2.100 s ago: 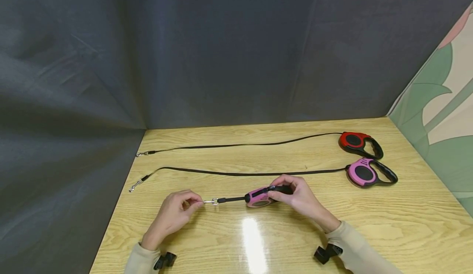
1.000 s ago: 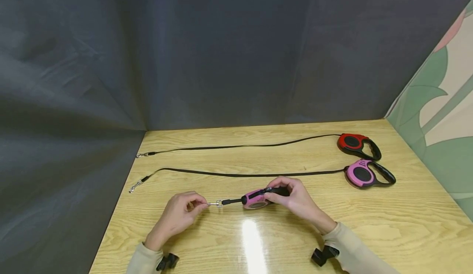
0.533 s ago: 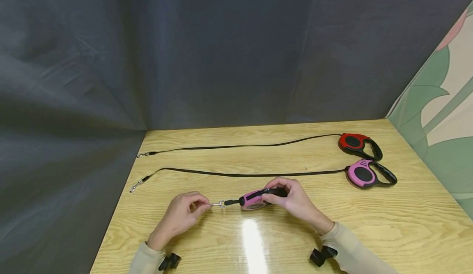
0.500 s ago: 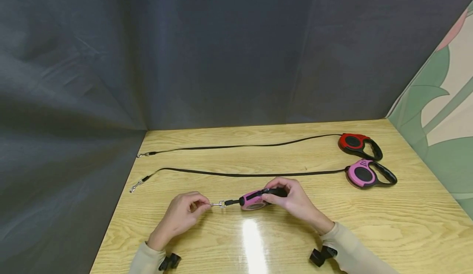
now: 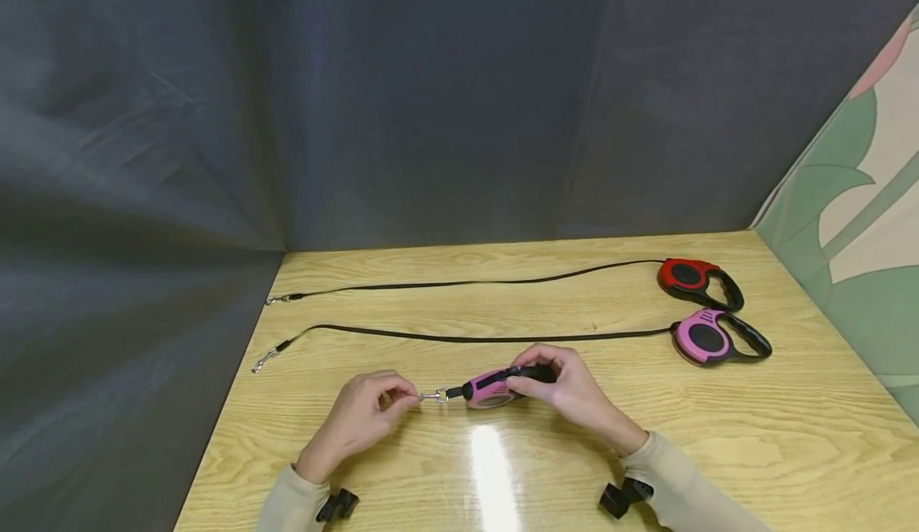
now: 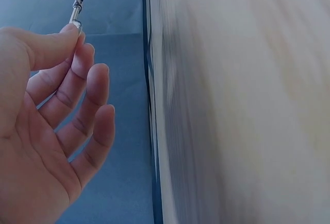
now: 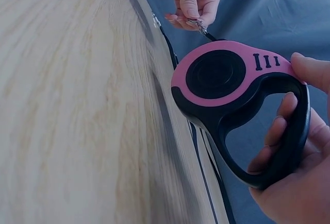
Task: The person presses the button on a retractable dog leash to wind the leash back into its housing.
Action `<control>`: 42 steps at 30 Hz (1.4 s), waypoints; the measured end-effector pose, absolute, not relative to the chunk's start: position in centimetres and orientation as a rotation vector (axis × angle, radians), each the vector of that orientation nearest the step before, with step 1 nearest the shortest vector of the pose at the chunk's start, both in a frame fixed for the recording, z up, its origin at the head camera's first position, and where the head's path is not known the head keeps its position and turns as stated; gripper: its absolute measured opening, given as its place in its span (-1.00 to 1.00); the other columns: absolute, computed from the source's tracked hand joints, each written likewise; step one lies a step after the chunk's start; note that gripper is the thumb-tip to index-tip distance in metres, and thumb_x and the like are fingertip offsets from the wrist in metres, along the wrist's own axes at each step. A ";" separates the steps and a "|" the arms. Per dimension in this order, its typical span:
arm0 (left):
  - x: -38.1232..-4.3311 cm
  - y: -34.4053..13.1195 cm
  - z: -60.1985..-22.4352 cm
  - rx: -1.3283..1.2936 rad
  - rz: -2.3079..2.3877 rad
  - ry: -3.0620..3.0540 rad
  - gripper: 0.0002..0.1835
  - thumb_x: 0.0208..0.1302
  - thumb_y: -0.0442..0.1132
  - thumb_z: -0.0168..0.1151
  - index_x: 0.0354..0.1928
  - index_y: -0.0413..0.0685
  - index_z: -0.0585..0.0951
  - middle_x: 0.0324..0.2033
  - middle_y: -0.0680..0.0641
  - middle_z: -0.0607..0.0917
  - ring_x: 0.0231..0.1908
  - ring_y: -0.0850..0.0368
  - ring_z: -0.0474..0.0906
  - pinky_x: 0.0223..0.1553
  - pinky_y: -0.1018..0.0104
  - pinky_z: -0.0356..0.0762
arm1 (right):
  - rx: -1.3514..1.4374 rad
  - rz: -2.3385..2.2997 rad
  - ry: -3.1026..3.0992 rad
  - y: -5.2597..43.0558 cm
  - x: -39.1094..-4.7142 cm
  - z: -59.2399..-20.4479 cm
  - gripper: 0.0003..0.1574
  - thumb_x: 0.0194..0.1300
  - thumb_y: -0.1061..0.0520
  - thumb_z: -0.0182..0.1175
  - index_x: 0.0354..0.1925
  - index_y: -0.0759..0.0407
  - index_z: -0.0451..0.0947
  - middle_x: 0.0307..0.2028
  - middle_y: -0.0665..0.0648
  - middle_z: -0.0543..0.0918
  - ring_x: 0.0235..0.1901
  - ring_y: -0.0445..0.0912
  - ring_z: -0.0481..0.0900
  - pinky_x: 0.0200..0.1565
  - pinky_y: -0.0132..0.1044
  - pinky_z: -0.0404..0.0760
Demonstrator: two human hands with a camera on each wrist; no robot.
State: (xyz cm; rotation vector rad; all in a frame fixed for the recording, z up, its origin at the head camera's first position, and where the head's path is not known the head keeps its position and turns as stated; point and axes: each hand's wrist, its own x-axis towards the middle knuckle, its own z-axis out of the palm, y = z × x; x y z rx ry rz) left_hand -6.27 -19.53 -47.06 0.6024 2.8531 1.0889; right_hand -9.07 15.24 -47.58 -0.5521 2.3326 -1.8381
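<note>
My right hand (image 5: pixel 570 388) grips the black handle of a pink retractable dog leash (image 5: pixel 491 389), its fingers through the handle loop in the right wrist view and its thumb at the top. The round case (image 7: pixel 215 77) is held on edge over the table. My left hand (image 5: pixel 366 412) pinches the end of the leash's silver snap hook (image 6: pixel 77 11) between thumb and forefinger, the other fingers loosely bent. Between hook and case only a short piece of black strap (image 5: pixel 455 392) shows.
Behind my hands a second pink retractable leash (image 5: pixel 707 337) lies with its strap (image 5: pixel 459 339) stretched leftward to a snap hook (image 5: pixel 264 360). Farther back a red retractable leash (image 5: pixel 687 274) lies the same way. Dark cloth (image 5: pixel 445 101) stands behind the wooden table (image 5: pixel 718 452).
My left hand has moved to the right with the snap hook, toward the case. The strap showing between them has become shorter. The right hand and case have shifted slightly left.
</note>
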 end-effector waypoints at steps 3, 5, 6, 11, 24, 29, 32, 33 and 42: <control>-6.3 -19.4 -47.1 0.604 1.087 2.856 -0.96 0.42 -0.10 0.44 -0.24 0.25 0.80 -0.33 0.36 0.72 -0.41 0.45 0.49 -0.32 0.44 0.51 | -0.556 -1.838 2.340 15.3 -9.1 -47.6 -0.80 0.30 0.19 0.50 -0.11 0.17 0.74 -0.19 0.15 0.78 -0.26 -0.19 0.64 -0.16 -0.33 0.60; -6.4 -19.4 -47.2 0.603 1.088 2.856 -0.96 0.42 -0.10 0.44 -0.24 0.26 0.80 -0.33 0.36 0.72 -0.41 0.45 0.49 -0.31 0.44 0.51 | -0.559 -1.836 2.345 15.3 -9.1 -47.6 -0.80 0.31 0.19 0.50 -0.11 0.17 0.74 -0.19 0.15 0.77 -0.27 -0.19 0.64 -0.18 -0.33 0.60; -6.4 -19.4 -47.2 0.603 1.088 2.856 -0.96 0.42 -0.10 0.44 -0.24 0.26 0.80 -0.33 0.36 0.72 -0.41 0.45 0.49 -0.31 0.44 0.51 | -0.560 -1.836 2.345 15.3 -9.1 -47.6 -0.81 0.31 0.20 0.50 -0.11 0.17 0.74 -0.19 0.15 0.77 -0.27 -0.19 0.64 -0.18 -0.33 0.60; -6.4 -19.3 -47.3 0.596 1.088 2.856 -0.95 0.43 -0.09 0.44 -0.24 0.23 0.80 -0.33 0.36 0.72 -0.41 0.45 0.49 -0.32 0.44 0.50 | -0.562 -1.837 2.342 15.3 -9.0 -47.6 -0.81 0.31 0.20 0.49 -0.11 0.17 0.74 -0.19 0.15 0.77 -0.27 -0.18 0.64 -0.18 -0.32 0.60; -6.5 -19.1 -47.5 0.627 1.104 2.852 -0.92 0.46 -0.07 0.41 -0.23 0.19 0.80 -0.38 0.35 0.68 -0.40 0.47 0.50 -0.31 0.44 0.52 | -0.549 -1.873 2.327 15.4 -9.2 -47.4 -0.81 0.31 0.21 0.49 -0.11 0.18 0.73 -0.19 0.15 0.76 -0.26 -0.17 0.64 -0.19 -0.33 0.62; -6.5 -19.0 -47.4 0.620 1.100 2.837 -0.93 0.46 -0.09 0.41 -0.18 0.16 0.80 -0.37 0.33 0.69 -0.38 0.46 0.53 -0.28 0.44 0.56 | -0.538 -1.886 2.312 15.4 -9.4 -47.3 -0.80 0.30 0.22 0.49 -0.11 0.20 0.72 -0.20 0.11 0.76 -0.26 -0.17 0.65 -0.20 -0.33 0.63; -6.4 -18.7 -47.2 0.607 1.114 2.810 -0.90 0.45 -0.11 0.41 -0.10 0.12 0.80 -0.33 0.31 0.72 -0.34 0.46 0.56 -0.25 0.44 0.59 | -0.539 -1.889 2.315 15.4 -9.4 -47.3 -0.80 0.30 0.22 0.49 -0.11 0.20 0.72 -0.21 0.10 0.76 -0.26 -0.17 0.65 -0.19 -0.33 0.62; -6.4 -18.6 -47.1 0.605 1.121 2.803 -0.87 0.45 -0.12 0.41 -0.05 0.10 0.80 -0.32 0.30 0.73 -0.33 0.46 0.57 -0.25 0.44 0.60 | -0.540 -1.888 2.320 15.4 -9.3 -47.2 -0.80 0.30 0.22 0.49 -0.11 0.20 0.72 -0.21 0.10 0.76 -0.26 -0.17 0.64 -0.19 -0.33 0.61; -5.9 -16.2 -46.1 0.615 1.174 2.829 -0.54 0.44 0.05 0.42 0.27 0.04 0.69 0.04 0.08 0.79 -0.11 0.18 0.68 -0.16 0.32 0.62 | -0.524 -1.889 2.323 15.2 -9.1 -46.6 -0.80 0.30 0.21 0.50 -0.12 0.20 0.73 -0.21 0.04 0.76 -0.27 -0.16 0.63 -0.18 -0.32 0.59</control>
